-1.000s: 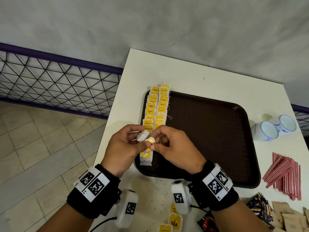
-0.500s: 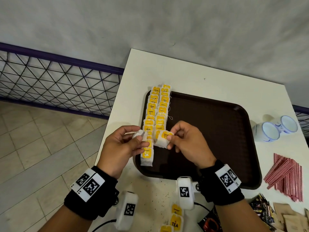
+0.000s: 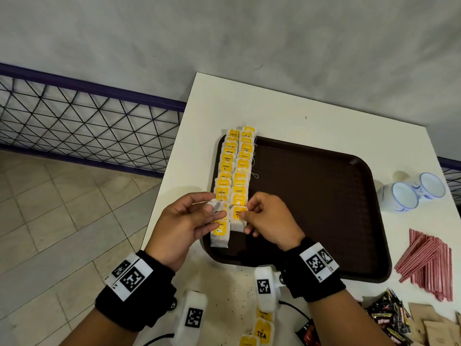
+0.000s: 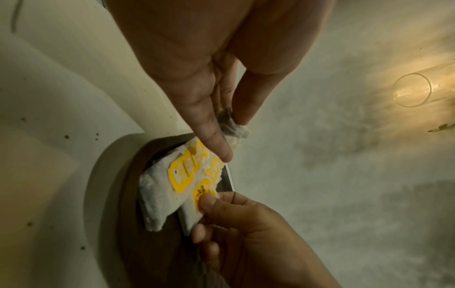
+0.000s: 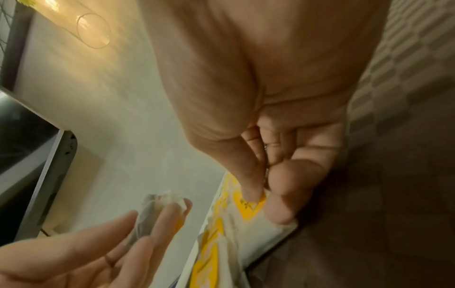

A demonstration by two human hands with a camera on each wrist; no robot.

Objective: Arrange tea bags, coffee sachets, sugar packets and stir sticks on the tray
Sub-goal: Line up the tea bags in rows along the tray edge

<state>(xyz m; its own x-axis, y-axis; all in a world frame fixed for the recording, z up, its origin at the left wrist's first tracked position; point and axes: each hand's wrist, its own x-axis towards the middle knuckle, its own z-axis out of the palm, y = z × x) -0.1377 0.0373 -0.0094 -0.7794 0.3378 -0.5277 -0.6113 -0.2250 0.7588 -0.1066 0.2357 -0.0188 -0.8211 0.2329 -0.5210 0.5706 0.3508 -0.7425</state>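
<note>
Lowered onto the brown plastic tray (image 3: pixel 324 196), our right hand (image 3: pixel 270 221) pinched a yellow-tagged tea bag (image 3: pixel 238 218); our left hand (image 3: pixel 179 226) pinched what looked like another crumpled white tea bag (image 3: pixel 215 204).

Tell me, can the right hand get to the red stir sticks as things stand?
Probably not yet: the right hand pinches a tea bag. The stir sticks lie uncovered on the table beyond the tray.

Your left hand (image 3: pixel 183 222) is raised, fingers loosely curled, with thumb and fingertips pinching a tea bag (image 3: pixel 215 205). Just beside it, your right hand (image 3: pixel 270 219) pinches another tea bag (image 3: pixel 238 218) between thumb and forefinger, remaining fingers curled.
</note>
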